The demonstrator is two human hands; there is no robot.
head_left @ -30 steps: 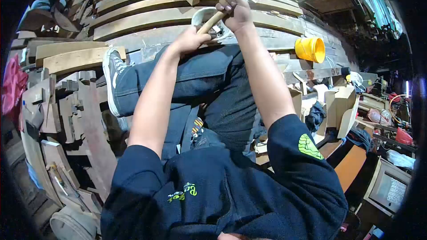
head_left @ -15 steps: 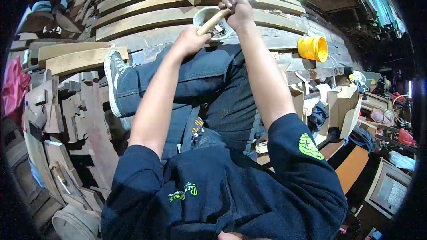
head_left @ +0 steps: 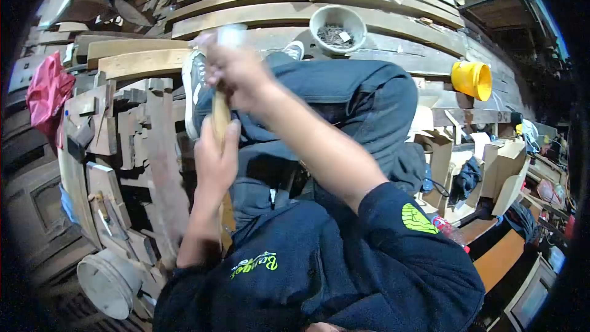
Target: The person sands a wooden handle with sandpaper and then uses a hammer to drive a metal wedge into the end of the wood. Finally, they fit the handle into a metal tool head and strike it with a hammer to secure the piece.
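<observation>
We've got our right hand [head_left: 236, 77] clasping the wooden-handled tool [head_left: 220, 117] near its blurry head [head_left: 232, 35], left hand [head_left: 215, 160] gripping lower; probably stiff, top-heavy, best held up high.

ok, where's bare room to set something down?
Floorboards between the pale bucket and yellow bucket look bare. Crowded: wood offcuts on the left, the open cardboard box with dark cloth on the right, and around the wooden handle, held by left hand and right hand.
</observation>
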